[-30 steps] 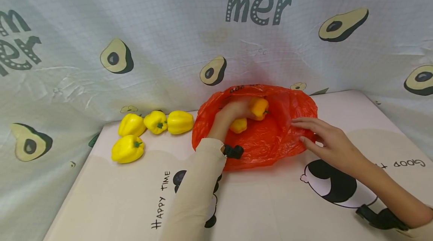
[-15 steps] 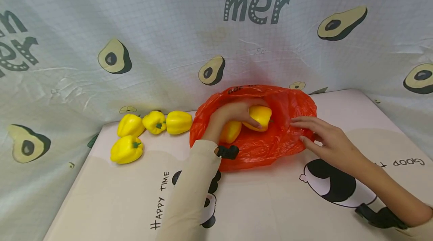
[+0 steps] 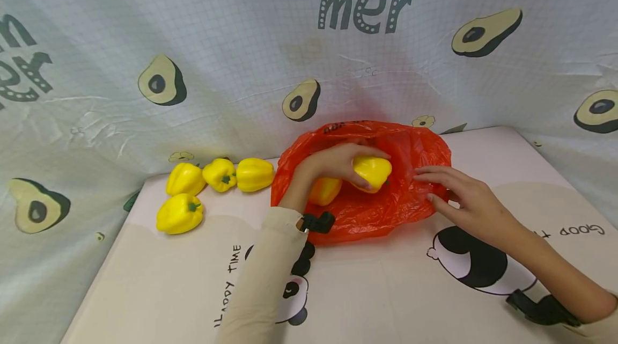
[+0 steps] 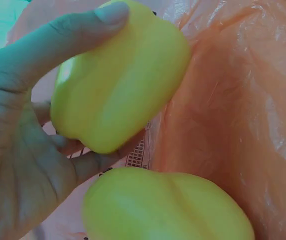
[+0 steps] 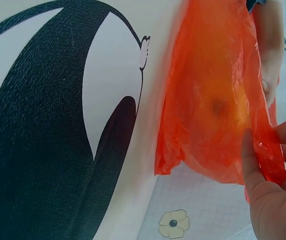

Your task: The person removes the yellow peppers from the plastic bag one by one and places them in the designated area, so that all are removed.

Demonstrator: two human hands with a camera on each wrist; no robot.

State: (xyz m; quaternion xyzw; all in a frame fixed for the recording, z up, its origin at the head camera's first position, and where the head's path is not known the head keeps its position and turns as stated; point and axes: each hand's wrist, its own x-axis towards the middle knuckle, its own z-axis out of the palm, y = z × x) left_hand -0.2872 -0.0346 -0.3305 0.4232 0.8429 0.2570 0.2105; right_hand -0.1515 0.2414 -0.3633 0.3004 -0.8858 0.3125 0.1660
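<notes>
My left hand (image 3: 333, 162) reaches into a red plastic bag (image 3: 372, 220) and grips a yellow bell pepper (image 3: 373, 173). In the left wrist view the thumb lies over the top of this pepper (image 4: 123, 85), with fingers beneath it. A second yellow bell pepper (image 3: 325, 191) lies in the bag under the wrist, and shows close up as the lower pepper (image 4: 168, 207) in the left wrist view. On the bag's right side, my right hand (image 3: 470, 205) pinches the rim. The right wrist view has the red film (image 5: 265, 145) between thumb and fingers.
Left of the bag, several yellow bell peppers stand on the table: one (image 3: 255, 175) beside the bag, others (image 3: 221, 175) farther left, and one (image 3: 179, 214) nearer the front. A printed cloth wall (image 3: 232, 65) rises behind the table (image 3: 386, 290).
My left hand, first deeper in the bag, has drawn back slightly left and toward me. The gripped pepper now shows more fully and brighter. My right hand stays at the rim.
</notes>
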